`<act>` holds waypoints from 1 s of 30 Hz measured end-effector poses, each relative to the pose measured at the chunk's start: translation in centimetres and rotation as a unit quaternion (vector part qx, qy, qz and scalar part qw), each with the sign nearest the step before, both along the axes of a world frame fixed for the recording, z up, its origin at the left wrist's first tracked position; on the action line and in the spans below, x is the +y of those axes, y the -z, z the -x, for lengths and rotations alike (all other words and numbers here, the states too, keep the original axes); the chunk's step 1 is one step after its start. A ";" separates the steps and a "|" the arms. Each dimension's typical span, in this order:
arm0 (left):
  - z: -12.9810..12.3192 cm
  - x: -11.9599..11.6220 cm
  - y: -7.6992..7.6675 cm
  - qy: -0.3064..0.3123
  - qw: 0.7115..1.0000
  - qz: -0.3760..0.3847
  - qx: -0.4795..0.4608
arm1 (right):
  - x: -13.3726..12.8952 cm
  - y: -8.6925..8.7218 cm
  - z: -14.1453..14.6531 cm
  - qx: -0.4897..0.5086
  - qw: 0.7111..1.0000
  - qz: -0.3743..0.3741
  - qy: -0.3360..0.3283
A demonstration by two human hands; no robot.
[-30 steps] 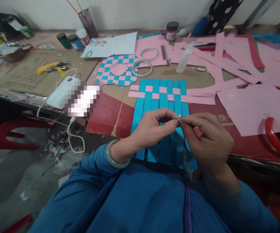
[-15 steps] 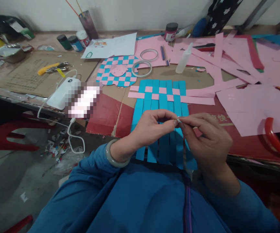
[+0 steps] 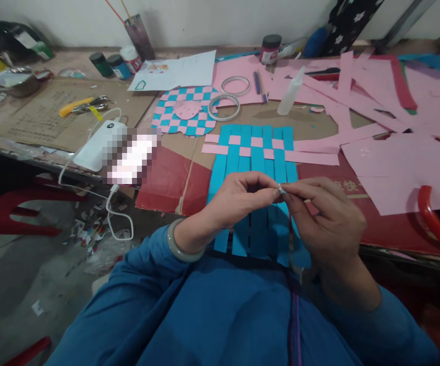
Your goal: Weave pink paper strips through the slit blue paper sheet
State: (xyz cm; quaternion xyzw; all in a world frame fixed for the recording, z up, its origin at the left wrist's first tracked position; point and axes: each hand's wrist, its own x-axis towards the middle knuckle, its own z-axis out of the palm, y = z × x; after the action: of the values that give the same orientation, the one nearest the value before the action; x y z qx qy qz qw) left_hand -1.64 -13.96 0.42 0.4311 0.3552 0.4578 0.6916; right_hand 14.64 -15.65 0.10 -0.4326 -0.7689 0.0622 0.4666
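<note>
My left hand (image 3: 240, 198) and my right hand (image 3: 324, 216) meet fingertip to fingertip in front of me. Both pinch a tiny whitish piece (image 3: 281, 189), too small to name for certain. Below them lies a row of blue paper strips (image 3: 260, 229), hanging over the table's near edge. Two pink paper strips (image 3: 311, 156) are woven across the far end of the blue ones. Beyond, on the left, a finished-looking pink and blue woven paper piece (image 3: 162, 119) carries a pink round on top.
Two tape rolls (image 3: 223, 117) and a glue bottle (image 3: 291, 94) stand behind the weaving. Pink paper sheets (image 3: 387, 175) and loose strips cover the right side, with red-handled scissors (image 3: 429, 213) at the edge. A white power bank (image 3: 99, 147) is cabled to a blurred-out phone (image 3: 132, 160).
Both hands stay almost still in their pinch. Slightly more of the whitish piece shows between the fingertips; the view has shifted a little.
</note>
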 end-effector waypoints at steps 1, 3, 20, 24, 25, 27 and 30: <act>-0.1 0.0 0.0 -0.006 1.000 0.002 0.000 | 0.0 0.0 0.0 0.001 1.000 -0.006 0.010; -0.2 0.0 0.0 -0.021 1.000 0.004 0.001 | -0.1 0.1 -0.1 0.000 0.999 -0.026 0.029; -0.3 -0.3 0.4 -0.016 1.000 -0.023 0.007 | -0.3 0.2 -0.2 -0.010 0.999 -0.038 0.012; -0.3 -0.4 0.5 -0.029 0.997 -0.065 0.044 | -0.1 -0.1 -0.4 -0.024 0.999 -0.034 0.006; -0.3 -0.4 0.5 -0.038 0.993 -0.085 0.069 | -0.1 -0.2 -0.4 -0.029 0.999 -0.037 0.002; -0.3 -0.6 0.4 -0.062 0.981 -0.133 0.126 | 0.1 -0.3 -0.6 -0.046 0.998 -0.038 -0.004; -0.3 -0.9 0.2 -0.087 0.955 -0.202 0.199 | 0.2 -0.6 -0.9 -0.080 0.996 -0.039 -0.008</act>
State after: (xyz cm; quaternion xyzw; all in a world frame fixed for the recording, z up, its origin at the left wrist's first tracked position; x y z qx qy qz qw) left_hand -1.30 -14.82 0.23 0.6116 0.4222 0.4831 0.4629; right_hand 15.50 -15.43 0.72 -0.4112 -0.8093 0.0008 0.4195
